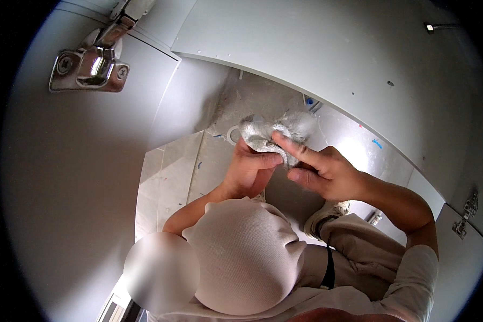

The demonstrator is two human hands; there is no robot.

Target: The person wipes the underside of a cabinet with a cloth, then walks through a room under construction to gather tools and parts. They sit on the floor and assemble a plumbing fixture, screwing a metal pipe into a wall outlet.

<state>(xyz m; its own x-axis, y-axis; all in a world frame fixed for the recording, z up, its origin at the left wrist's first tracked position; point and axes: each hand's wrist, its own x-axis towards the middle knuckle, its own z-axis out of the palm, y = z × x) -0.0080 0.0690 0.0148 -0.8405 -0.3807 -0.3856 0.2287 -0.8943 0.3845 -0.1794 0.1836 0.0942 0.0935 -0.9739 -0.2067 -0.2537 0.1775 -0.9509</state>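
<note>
A crumpled grey-white knitted cloth point(260, 134) is bunched up in front of me, between my two hands. My left hand point(249, 169) grips its lower left side, the thumb lying across the near edge and the other fingers mostly hidden. From the right, my right hand point(330, 169) pinches the same cloth. Its index finger stretches over the top of the folds, with the thumb lower down near the left thumb. The far end of the cloth looks smeared by motion.
Close on the left stands a grey panel point(80, 177) with a metal hinge point(94, 70). A long pale panel point(316, 53) spans the top. Another hinge point(460, 229) sits at the right. Below are the floor tiles point(169, 182), a white ring point(233, 134), blue scraps point(377, 144) and a shoe point(326, 216).
</note>
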